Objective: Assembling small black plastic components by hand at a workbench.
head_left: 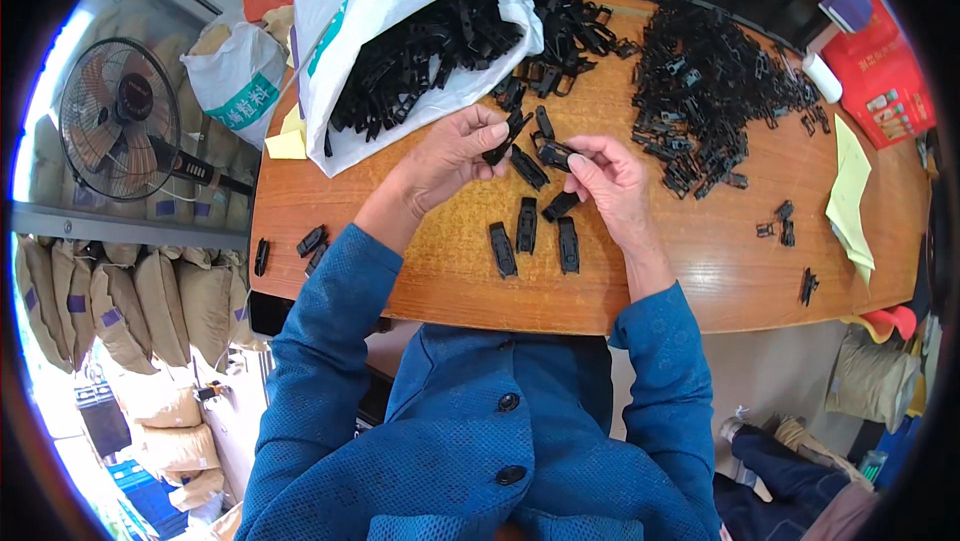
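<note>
Blue jacket sleeves lead to both hands above the wooden table [700, 271]. Left hand [455, 156] pinches a black plastic clip [505, 137]; right hand [610, 181] pinches another clip [555, 154] at its 10 o'clock. Three finished clips [527, 231] lie at 6 o'clock below them.

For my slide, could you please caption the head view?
Both hands, left hand and right hand, each hold a black plastic clip over a wooden table.

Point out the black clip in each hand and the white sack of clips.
Black clip in left hand [508, 136], head view: its middle, past the fingertips.
Black clip in right hand [553, 153], head view: its exposed end.
White sack [340, 1], head view: its upper side.
</note>
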The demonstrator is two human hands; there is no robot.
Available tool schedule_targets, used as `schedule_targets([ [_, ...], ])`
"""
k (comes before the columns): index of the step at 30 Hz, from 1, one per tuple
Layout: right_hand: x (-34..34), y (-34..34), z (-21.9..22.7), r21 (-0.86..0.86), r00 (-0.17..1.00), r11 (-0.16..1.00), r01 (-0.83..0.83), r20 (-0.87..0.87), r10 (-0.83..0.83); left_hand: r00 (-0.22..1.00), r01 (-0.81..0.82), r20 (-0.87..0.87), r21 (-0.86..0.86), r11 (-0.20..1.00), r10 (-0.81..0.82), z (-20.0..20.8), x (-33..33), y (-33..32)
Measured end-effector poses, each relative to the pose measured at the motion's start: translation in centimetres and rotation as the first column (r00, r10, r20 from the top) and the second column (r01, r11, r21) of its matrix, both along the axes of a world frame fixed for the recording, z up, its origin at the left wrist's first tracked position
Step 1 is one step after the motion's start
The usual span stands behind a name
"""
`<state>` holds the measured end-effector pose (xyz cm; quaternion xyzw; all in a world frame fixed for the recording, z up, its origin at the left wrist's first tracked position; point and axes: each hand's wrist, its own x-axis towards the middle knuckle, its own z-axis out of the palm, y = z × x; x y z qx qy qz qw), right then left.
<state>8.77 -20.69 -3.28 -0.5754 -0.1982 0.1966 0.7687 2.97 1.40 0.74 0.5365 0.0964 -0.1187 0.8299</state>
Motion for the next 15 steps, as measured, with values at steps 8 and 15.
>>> schedule_targets([
  [8, -0.3, -0.5, 0.5, 0.011, 0.999, 0.999, -0.038, 0.026, 0.038, 0.995, -0.090, 0.044, 0.121, 0.989, 0.085, -0.4, -1.0, -2.3],
  [15, -0.8, 0.0, 0.5, -0.044, 0.998, 0.998, -0.054, -0.038, 0.052, 0.909, -0.316, 0.410, 0.795, 0.518, -0.075, -1.4, -1.9, -4.6],
])
